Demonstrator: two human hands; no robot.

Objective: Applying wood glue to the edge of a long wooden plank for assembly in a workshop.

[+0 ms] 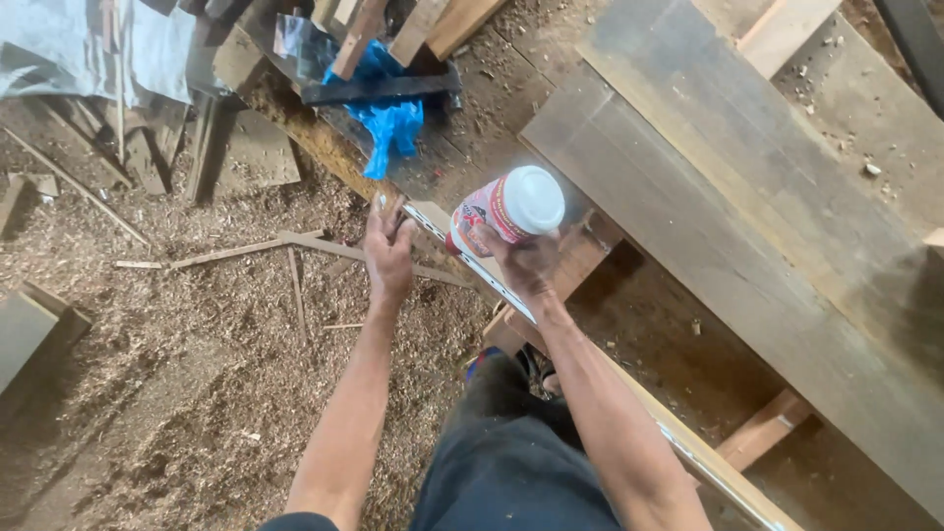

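We are looking straight down at our own two arms in a woodworking space, the ground on the left thick with sawdust (197, 393) and offcuts. Our right hand (526, 265) is closed around a plastic jar (506, 211) with a white lid and a red-and-white label. We hold it from below and behind, tipped so that the lid faces up toward us, lifted just above the near edge of the workbench (462, 147). That grip leaves the lid free and keeps the jar clear of the boards.

Our left hand (388, 251) reaches out beside it, a little to the left. Its fingers are curled at the bench edge, where a small piece of wood (391, 205) shows at the fingertips. We cannot tell for sure whether they actually grip that piece or only press on it; the hand looks braced there, as though steadying something on the edge.

A long light-coloured strip (472, 261) runs diagonally under both hands, from near the left hand toward the near right. Farther off on the bench lie a crumpled blue plastic bag (393, 123) and a dark flat bar (379, 90) across it, with short timber pieces (433, 25) leaning at the far edge. To the right, wide grey planks (747, 226) lie side by side on a slant, resting on pale wooden supports (762, 433). Our dark trousers (511, 462) fill the near centre
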